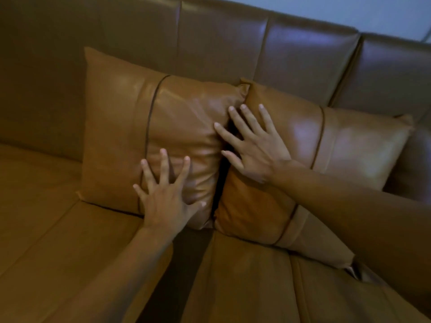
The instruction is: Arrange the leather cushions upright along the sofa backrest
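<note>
Two tan leather cushions stand side by side against the sofa backrest (221, 43). The left cushion (116, 136) leans upright with a dark seam down its face. The right cushion (349, 148) leans beside it, touching it along a dark gap. My left hand (165, 194) lies flat on the lower right part of the left cushion, fingers spread. My right hand (254, 145) presses flat on the upper left part of the right cushion, fingers spread, fingertips at the gap between the two. Neither hand grips anything.
The brown leather seat (58, 229) stretches to the left and toward me, with a dark gap (186, 264) between seat sections. A pale wall (349, 10) shows above the backrest at top right.
</note>
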`<action>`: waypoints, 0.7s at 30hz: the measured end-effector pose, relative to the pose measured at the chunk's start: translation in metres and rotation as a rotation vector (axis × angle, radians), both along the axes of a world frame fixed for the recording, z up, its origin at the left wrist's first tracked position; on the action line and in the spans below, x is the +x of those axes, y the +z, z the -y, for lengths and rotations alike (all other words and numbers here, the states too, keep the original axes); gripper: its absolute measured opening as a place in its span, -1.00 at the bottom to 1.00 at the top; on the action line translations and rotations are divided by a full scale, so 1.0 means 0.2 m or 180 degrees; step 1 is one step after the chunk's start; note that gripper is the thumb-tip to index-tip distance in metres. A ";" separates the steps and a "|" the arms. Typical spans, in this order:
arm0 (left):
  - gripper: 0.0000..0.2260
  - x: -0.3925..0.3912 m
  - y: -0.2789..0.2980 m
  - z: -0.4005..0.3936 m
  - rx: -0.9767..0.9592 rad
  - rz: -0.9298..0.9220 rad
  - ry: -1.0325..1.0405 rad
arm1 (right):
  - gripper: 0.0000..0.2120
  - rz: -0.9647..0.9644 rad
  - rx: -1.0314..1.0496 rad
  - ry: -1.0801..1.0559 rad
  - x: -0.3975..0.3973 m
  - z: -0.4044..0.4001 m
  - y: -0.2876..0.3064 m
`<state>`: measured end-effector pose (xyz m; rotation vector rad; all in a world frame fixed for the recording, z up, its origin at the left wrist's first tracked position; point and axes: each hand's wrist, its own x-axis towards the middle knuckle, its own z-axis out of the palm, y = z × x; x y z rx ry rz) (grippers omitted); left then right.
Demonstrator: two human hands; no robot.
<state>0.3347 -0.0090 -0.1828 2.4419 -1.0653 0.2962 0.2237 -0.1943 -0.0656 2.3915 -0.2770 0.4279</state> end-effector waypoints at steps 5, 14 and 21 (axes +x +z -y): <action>0.00 -0.02 0.03 0.01 0.0085 -0.0047 0.0091 | -0.39 -0.0114 0.0015 -0.0163 -0.10 -0.01 0.01; -0.03 -0.26 0.14 0.02 0.0007 0.0346 -0.0473 | -0.40 -0.0070 0.0261 -0.0444 -0.55 -0.03 -0.04; -0.03 -0.52 0.51 0.11 0.0086 0.0710 -0.0931 | -0.37 0.0037 0.0335 -0.1092 -0.95 -0.07 0.10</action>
